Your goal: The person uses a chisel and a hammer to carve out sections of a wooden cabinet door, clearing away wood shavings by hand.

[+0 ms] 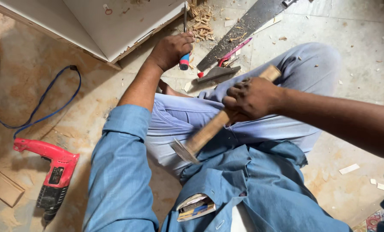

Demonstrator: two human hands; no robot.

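My left hand (pixel 170 49) grips a chisel (pixel 184 60) with a red and blue handle, its blade upright against the edge of a white board (pixel 114 25). My right hand (pixel 250 99) holds a hammer (pixel 209 131) by its wooden handle above my lap. The metal head, blurred, points down toward my shirt. I sit on the floor in a blue shirt and light trousers.
A red power drill (pixel 50 172) with a blue cord (pixel 50 107) lies on the floor at left. A hand saw (pixel 243 28), a pink-handled tool (pixel 233 53) and a metal blade (pixel 217 74) lie beyond my knee among wood shavings (pixel 200 21). A wood offcut (pixel 1 187) sits far left.
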